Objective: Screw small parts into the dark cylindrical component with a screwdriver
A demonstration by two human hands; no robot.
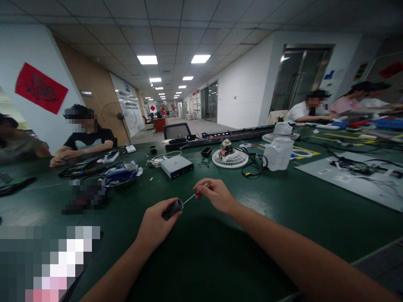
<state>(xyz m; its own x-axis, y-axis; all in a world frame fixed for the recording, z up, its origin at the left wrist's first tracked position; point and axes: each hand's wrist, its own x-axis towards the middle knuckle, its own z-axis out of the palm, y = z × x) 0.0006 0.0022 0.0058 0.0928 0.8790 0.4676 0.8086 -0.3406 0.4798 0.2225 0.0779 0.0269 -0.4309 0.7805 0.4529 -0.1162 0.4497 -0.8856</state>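
Note:
My left hand (156, 222) is closed around a short dark cylinder (174, 208) with a round open-looking end that faces right. My right hand (217, 193) pinches the handle of a thin screwdriver (189, 199). Its slim metal shaft slants down to the left, and the tip meets the cylinder's end; whether it goes inside I cannot tell. Both hands are above the green table (201, 256). Just beyond them lies a silver box-shaped drive (177, 166), and some small metal pieces (203, 165) rest to its right.
A white fan grille with a motor (229, 157), a black cable (256, 163) and a white plastic housing (278, 154) stand ahead on the right. A grey panel with electronics (349, 178) lies far right. Blue-and-white bundled items (121, 174) are at left. Other people sit along both sides.

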